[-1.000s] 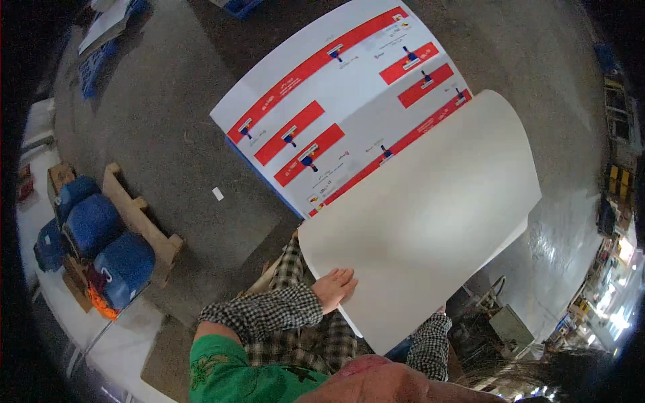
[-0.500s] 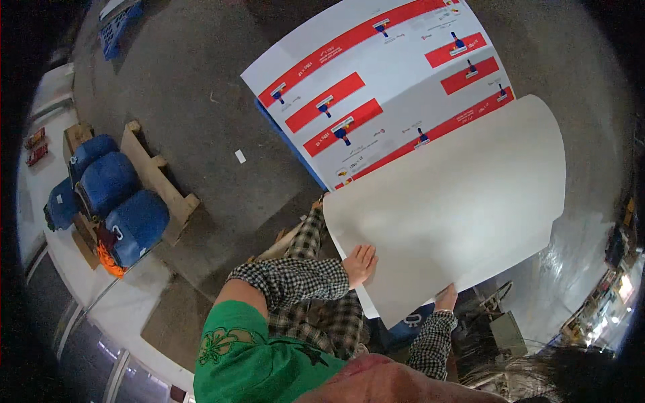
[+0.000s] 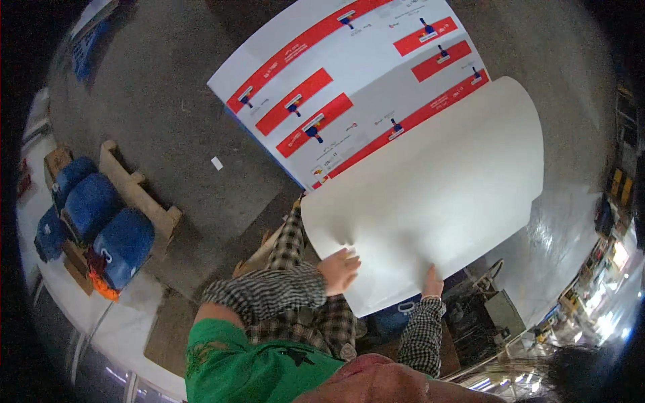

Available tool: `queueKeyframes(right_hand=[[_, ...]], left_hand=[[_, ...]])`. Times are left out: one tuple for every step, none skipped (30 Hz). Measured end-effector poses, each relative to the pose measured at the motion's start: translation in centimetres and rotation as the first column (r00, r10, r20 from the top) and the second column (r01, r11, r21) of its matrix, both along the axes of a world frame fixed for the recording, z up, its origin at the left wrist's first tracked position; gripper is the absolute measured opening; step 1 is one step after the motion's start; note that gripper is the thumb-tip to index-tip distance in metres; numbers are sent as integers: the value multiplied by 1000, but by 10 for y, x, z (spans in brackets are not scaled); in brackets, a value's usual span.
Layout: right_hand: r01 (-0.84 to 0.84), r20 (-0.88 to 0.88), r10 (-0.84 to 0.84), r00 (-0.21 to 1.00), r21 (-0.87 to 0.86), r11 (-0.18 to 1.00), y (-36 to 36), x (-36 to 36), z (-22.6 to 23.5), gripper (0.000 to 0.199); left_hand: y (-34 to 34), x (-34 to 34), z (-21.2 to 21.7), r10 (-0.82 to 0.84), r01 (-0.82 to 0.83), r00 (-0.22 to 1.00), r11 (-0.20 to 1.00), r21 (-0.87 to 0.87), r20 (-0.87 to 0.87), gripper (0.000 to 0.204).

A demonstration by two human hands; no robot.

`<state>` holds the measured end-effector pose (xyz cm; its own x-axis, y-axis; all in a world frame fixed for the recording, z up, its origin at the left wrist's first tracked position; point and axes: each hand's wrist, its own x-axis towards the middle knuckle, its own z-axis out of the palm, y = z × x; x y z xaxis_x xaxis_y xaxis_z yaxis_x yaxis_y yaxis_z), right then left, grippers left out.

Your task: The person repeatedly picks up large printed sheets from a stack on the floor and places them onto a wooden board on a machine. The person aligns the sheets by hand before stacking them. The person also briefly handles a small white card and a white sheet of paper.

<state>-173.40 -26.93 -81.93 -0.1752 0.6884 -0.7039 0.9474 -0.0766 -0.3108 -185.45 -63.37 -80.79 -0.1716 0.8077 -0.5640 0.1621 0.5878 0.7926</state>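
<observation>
A large flexible sheet (image 3: pixel 430 195), blank and off-white on its upper face, lies bowed over a printed sheet (image 3: pixel 363 101) with red bands and small blue pictures. My left hand (image 3: pixel 339 271) rests at the blank sheet's near left corner, fingers extended and slightly blurred. Farther right, my right hand (image 3: pixel 433 283) grips the near edge, a digit pressed on top and the other fingers largely hidden. Small dents and shadows show in the sheet by both hands. What lies beneath the printed sheet is mostly hidden; a blue edge shows along its left side.
Dark blue rounded bundles (image 3: pixel 97 208) sit at the left beside a wooden pallet (image 3: pixel 138 178), with an orange cloth (image 3: pixel 103 285) near them. A white scrap (image 3: pixel 216 163) lies on the grey floor. A grey metal box (image 3: pixel 504 316) stands at the lower right.
The blank sheet's near edge has shifted up, away from me, and its corner has changed shape. Both hands have moved slightly with it. The whole view has shifted, sliding the scene leftward.
</observation>
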Motion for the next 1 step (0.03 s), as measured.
queueKeyframes(right_hand=[[45, 74, -40, 996, -60, 997, 2, 1, 3, 78]], left_hand=[[2, -4, -4, -13, 13, 1000, 1000, 13, -5, 53]])
